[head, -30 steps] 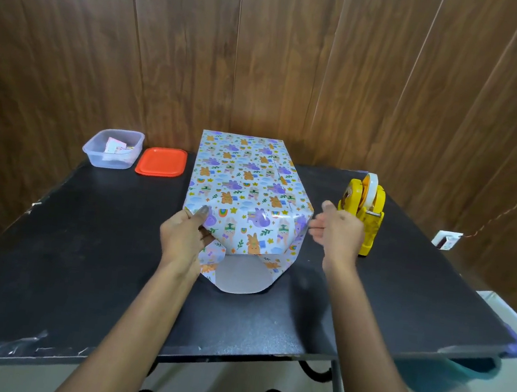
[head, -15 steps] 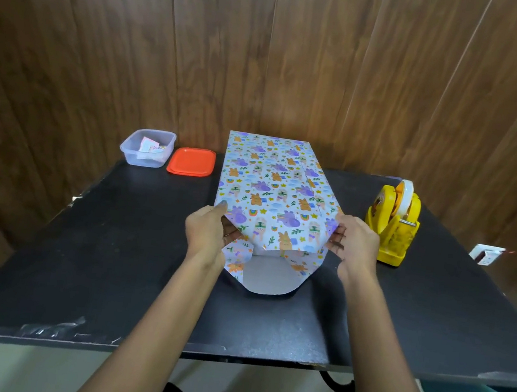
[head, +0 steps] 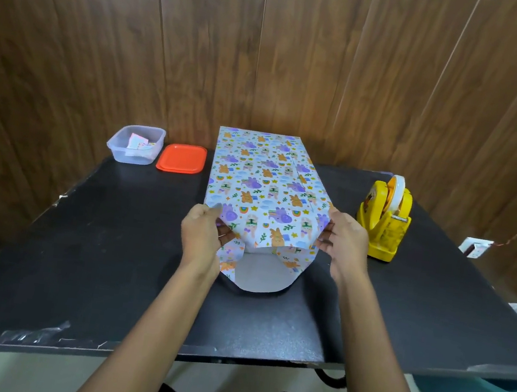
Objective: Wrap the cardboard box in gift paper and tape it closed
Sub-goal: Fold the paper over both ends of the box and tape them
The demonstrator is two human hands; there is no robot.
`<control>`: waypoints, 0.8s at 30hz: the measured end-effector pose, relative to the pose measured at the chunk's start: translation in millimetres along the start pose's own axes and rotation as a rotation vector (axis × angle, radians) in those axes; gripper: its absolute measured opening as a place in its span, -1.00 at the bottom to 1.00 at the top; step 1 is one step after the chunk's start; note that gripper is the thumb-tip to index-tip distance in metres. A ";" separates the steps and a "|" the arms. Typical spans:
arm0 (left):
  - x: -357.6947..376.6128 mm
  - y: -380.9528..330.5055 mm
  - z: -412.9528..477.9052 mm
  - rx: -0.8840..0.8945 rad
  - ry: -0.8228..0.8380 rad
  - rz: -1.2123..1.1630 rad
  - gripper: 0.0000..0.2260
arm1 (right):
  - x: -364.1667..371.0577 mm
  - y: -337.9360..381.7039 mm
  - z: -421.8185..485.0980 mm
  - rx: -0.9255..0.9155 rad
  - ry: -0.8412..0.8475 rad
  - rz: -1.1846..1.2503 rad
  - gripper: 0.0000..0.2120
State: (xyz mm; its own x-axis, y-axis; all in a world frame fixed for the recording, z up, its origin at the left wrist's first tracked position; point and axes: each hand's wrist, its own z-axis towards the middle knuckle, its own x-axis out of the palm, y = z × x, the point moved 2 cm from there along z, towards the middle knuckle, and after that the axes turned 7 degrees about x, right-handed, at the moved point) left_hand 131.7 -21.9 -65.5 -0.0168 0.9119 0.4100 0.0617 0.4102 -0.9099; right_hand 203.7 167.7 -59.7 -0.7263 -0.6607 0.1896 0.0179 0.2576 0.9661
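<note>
The box (head: 262,180) lies on the black table (head: 94,256), covered in pale gift paper printed with animals; no cardboard shows. At its near end the paper is loose: a top flap hangs down and a white-backed bottom flap (head: 260,275) lies on the table. My left hand (head: 200,237) pinches the paper at the near left corner. My right hand (head: 343,243) holds the near right corner, fingers tucked against the side fold. A yellow tape dispenser (head: 384,217) stands just right of my right hand.
A clear plastic tub (head: 135,148) with paper scraps and an orange lid (head: 181,158) sit at the table's back left. A wooden wall runs behind. Strips of tape stick to the table's front left edge (head: 35,332). A teal bin (head: 468,388) is below the right side.
My right hand has moved from beside the tape dispenser onto the box's near right corner. The left hand has stayed at the near left corner. The camera view has shifted.
</note>
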 end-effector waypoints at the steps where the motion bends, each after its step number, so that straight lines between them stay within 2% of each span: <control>1: 0.1 3.4 -1.6 -0.009 0.043 -0.004 -0.83 | -1.6 -1.2 -0.6 0.010 0.032 -0.011 -0.76; 4: -2.5 11.0 -4.9 0.014 0.125 0.008 -0.93 | -3.7 -7.6 -1.9 0.002 0.107 -0.029 -0.76; 8: -4.8 15.3 -1.9 0.085 0.094 0.065 -0.92 | -2.2 -15.6 -1.7 -0.069 0.068 0.005 -0.75; 13: -5.8 20.4 -2.8 0.100 0.094 0.111 -0.94 | -3.0 -24.8 -0.9 -0.041 0.200 -0.039 -0.89; 16: -6.4 21.3 -2.4 0.115 0.106 0.152 -0.98 | -1.5 -28.0 1.0 -0.036 0.179 -0.028 -0.90; 20: -6.4 24.1 1.1 0.129 0.084 0.211 -0.96 | -5.0 -28.7 5.5 -0.030 0.223 -0.115 -0.86; 24: -3.8 34.5 1.8 0.077 0.077 0.225 -0.86 | -9.0 -29.8 10.3 -0.025 0.265 -0.154 -0.86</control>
State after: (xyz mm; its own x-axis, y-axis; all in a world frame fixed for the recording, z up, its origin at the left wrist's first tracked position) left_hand 132.2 -11.2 -98.5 0.0647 0.9781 0.1977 -0.0206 0.1994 -0.9797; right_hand 202.6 173.2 -91.9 -0.5175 -0.8523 0.0761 -0.0598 0.1248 0.9904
